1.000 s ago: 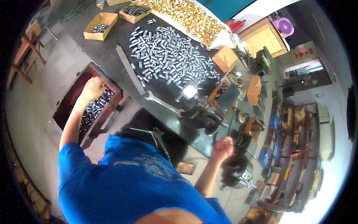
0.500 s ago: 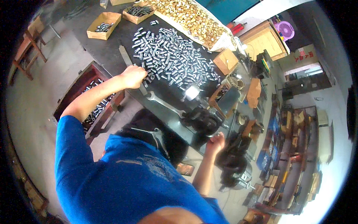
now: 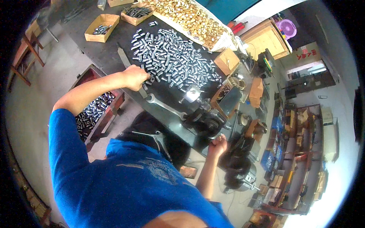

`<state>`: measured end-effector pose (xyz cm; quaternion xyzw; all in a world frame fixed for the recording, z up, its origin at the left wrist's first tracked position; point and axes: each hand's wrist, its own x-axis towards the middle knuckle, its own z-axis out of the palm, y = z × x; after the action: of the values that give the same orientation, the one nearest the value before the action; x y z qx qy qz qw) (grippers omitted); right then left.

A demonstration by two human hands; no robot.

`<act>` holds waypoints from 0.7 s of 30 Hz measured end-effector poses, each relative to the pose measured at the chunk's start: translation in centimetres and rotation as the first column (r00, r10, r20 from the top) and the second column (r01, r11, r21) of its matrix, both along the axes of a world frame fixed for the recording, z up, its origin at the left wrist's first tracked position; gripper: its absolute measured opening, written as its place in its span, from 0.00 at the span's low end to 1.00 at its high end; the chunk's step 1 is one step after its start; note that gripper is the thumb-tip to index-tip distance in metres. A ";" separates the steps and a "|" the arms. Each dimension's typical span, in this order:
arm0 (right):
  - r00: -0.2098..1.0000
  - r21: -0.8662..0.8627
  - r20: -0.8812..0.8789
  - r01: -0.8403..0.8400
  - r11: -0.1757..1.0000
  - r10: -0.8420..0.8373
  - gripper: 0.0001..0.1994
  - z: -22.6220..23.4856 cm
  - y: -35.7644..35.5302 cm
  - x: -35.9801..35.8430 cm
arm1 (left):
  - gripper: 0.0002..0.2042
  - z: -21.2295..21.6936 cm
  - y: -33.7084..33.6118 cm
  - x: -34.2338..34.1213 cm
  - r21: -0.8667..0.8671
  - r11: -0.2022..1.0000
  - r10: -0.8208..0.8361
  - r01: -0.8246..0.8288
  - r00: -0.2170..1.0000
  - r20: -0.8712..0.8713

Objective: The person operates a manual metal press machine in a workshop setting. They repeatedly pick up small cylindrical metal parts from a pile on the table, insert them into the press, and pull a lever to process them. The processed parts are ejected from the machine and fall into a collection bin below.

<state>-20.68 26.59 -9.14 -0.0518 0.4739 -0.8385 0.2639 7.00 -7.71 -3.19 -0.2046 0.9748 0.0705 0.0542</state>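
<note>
Curled fingers of my left hand (image 3: 135, 78) rest at the near left edge of a heap of small shiny metal sleeves (image 3: 175, 60) on the dark bench. Whatever those fingers hold is hidden. Partly under that hand lies a flat steel file-like bar (image 3: 123, 57). Just beyond its near end is an open-ended wrench (image 3: 166, 106). My right hand (image 3: 218, 146) is closed beside a dark bench vise (image 3: 207, 119); a small bright bit shows at its fingertips, too small to name. A round silver metal part (image 3: 192, 93) stands by the vise.
Cardboard trays (image 3: 102, 37) of metal pieces stand at the far left. Brass-coloured nuts (image 3: 190, 21) lie on a white sheet behind the heap. A red-brown bin (image 3: 118, 102) of metal parts sits below my left forearm. Shelves (image 3: 300, 133) line the right.
The view has shifted slightly, and more of the bin shows below my left forearm. My left hand stays at the heap's edge; my right hand stays closed by the vise.
</note>
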 end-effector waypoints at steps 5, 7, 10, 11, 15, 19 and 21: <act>0.999 0.014 0.029 0.038 0.999 -0.038 0.06 0.2 -0.1 0.2 | 0.07 -0.2 -0.3 0.5 -0.065 0.996 -0.058 0.055 0.997 -0.046; 0.999 0.026 0.031 0.040 0.999 -0.040 0.06 0.4 -0.1 0.3 | 0.07 -0.4 0.0 0.4 -0.094 0.995 -0.045 0.041 0.998 -0.046; 0.999 0.030 0.014 0.047 0.998 -0.047 0.06 0.7 -0.2 0.6 | 0.07 -1.1 -0.3 0.4 -0.107 0.994 -0.039 0.034 0.998 -0.040; 0.999 0.031 0.007 0.049 0.998 -0.049 0.06 0.7 -0.2 0.7 | 0.07 -1.3 -0.4 0.5 -0.106 0.994 -0.038 0.034 0.999 -0.037; 1.000 -0.017 0.017 0.005 1.000 -0.005 0.04 -0.1 0.3 -0.1 | 0.07 -1.6 -0.7 0.5 -0.079 0.996 -0.033 0.028 0.998 -0.057; 0.999 0.045 -0.005 0.050 0.998 -0.050 0.04 0.8 -0.3 1.1 | 0.08 -1.4 -0.5 1.3 0.042 0.999 0.019 -0.009 0.969 -0.247; 0.998 0.060 -0.020 0.054 0.997 -0.052 0.04 0.9 -0.2 1.2 | 0.07 -0.9 0.3 0.9 0.367 0.930 0.141 0.009 0.914 -0.380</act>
<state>-19.47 26.40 -8.27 -0.0390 0.5025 -0.8301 0.2386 7.94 -7.44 -4.12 -0.2056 0.9279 0.2902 -0.1121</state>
